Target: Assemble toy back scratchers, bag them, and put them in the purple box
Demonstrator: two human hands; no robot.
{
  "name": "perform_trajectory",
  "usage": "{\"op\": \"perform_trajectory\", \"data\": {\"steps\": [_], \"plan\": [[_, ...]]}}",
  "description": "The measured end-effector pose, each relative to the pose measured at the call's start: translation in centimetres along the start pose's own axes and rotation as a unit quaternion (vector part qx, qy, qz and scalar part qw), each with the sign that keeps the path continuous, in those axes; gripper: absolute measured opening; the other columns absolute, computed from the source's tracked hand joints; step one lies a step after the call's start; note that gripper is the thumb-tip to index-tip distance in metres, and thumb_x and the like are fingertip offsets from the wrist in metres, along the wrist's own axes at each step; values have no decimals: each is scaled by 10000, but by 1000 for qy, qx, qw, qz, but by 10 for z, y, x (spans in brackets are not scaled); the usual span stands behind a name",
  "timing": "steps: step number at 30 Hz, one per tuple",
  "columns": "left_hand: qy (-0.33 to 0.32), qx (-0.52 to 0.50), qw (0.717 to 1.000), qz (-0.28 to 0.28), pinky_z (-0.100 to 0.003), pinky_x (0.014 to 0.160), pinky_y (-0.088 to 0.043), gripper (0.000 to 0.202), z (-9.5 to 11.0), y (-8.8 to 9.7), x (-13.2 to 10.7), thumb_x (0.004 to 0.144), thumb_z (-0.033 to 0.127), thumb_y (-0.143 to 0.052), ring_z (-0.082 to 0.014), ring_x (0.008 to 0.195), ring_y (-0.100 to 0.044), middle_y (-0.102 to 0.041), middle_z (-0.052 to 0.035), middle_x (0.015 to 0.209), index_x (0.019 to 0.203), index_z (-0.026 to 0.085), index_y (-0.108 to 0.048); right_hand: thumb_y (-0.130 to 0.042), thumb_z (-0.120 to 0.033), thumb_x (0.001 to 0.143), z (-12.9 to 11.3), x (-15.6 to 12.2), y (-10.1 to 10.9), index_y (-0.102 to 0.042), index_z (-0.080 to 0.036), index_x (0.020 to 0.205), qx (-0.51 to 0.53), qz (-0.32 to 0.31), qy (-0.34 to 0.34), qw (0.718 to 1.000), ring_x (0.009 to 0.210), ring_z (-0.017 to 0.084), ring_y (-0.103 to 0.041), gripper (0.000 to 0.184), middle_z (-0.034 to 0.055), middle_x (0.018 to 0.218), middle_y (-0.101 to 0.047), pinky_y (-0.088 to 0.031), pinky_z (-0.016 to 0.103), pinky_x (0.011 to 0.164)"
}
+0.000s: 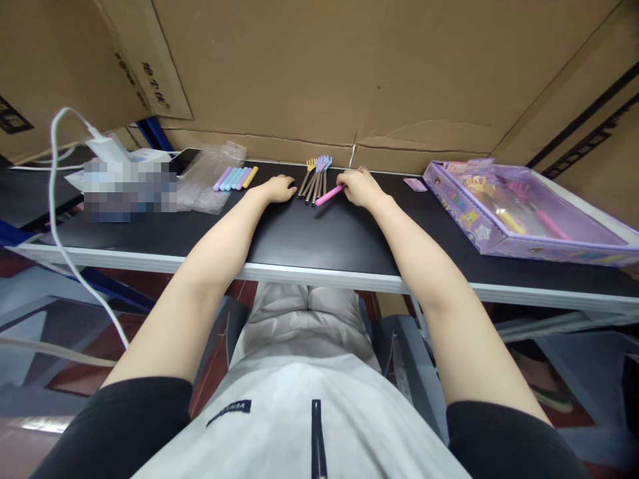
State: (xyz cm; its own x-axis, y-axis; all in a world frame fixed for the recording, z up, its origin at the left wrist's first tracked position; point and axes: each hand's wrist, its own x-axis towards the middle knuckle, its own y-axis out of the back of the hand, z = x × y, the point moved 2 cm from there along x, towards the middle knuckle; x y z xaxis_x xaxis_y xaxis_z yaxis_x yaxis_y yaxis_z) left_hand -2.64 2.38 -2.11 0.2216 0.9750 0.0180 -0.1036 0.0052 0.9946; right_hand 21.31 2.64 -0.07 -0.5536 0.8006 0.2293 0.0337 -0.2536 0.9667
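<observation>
My right hand (358, 186) pinches a pink handle piece (329, 195) at the far middle of the black table (319, 239). Just left of it lies a bundle of small forks (315, 178) with pastel heads and metal stems. My left hand (279, 188) rests on the table with its fingers curled, touching the left side of the forks; nothing shows in it. Several pastel handle pieces (235, 178) in purple, blue and yellow lie in a row farther left.
A purple toy box (519, 213) with a clear window sits at the right. A clear plastic bag (210, 176) and a white charger with cable (102, 146) lie at the left. Cardboard (349, 73) walls off the back. A small pink slip (415, 184) lies near the box.
</observation>
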Motion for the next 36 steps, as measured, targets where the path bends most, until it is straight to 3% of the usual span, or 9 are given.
{"op": "perform_trajectory", "data": {"steps": [7,12,15,19,23,30,36], "plan": [[0,-41,998,37,-280,1248,-408,550,2,5,-4,1036,285,-457,-255,1497,-562,-618,-120,1597,1527,112,-632,-462,-103,985,1,1,3,-786,-173,1252,13,23,6,1000,1198,311,-643,426,154,1236,-744,-394,495,1107],[-29,-92,987,132,-353,1195,-454,470,12,17,-10,1033,238,-424,-282,1360,-645,-743,-143,1396,1338,131,-766,-458,-154,1030,-1,0,4,-780,-169,1272,9,35,19,999,1214,325,-617,403,170,1242,-721,-389,491,1086],[-76,-111,978,160,-409,1113,-490,441,19,19,-10,1034,277,-418,-287,1201,-686,-788,-126,1231,1227,163,-798,-472,-166,1035,-4,0,5,-764,-171,1298,11,49,32,998,1221,331,-607,393,169,1236,-721,-388,480,1065],[-145,-139,964,175,-383,961,-508,397,26,14,-9,1030,378,-468,-252,957,-679,-793,-93,1008,1073,182,-811,-447,-191,1051,-11,0,8,-747,-175,1342,20,66,44,997,1219,334,-598,418,170,1227,-721,-372,472,1045],[-186,-158,950,195,-343,851,-478,453,31,10,-8,1018,513,-521,-222,846,-637,-768,-84,888,1029,163,-808,-434,-204,1060,-20,-1,12,-739,-159,1365,24,67,62,996,1227,339,-602,434,190,1252,-721,-346,482,1063],[-210,-154,945,197,-321,769,-443,354,34,9,-7,963,392,-526,-205,768,-597,-743,-79,838,947,144,-778,-459,-226,1055,-26,1,10,-756,-182,1319,23,98,95,990,1203,338,-617,399,169,1214,-743,-347,513,1081],[-174,-169,950,199,-328,778,-436,237,25,9,-1,933,302,-568,-204,760,-585,-717,-68,823,921,157,-754,-478,-268,1042,0,5,2,-781,-207,1263,23,108,41,993,1160,369,-621,380,161,1153,-757,-327,636,1119]]}}
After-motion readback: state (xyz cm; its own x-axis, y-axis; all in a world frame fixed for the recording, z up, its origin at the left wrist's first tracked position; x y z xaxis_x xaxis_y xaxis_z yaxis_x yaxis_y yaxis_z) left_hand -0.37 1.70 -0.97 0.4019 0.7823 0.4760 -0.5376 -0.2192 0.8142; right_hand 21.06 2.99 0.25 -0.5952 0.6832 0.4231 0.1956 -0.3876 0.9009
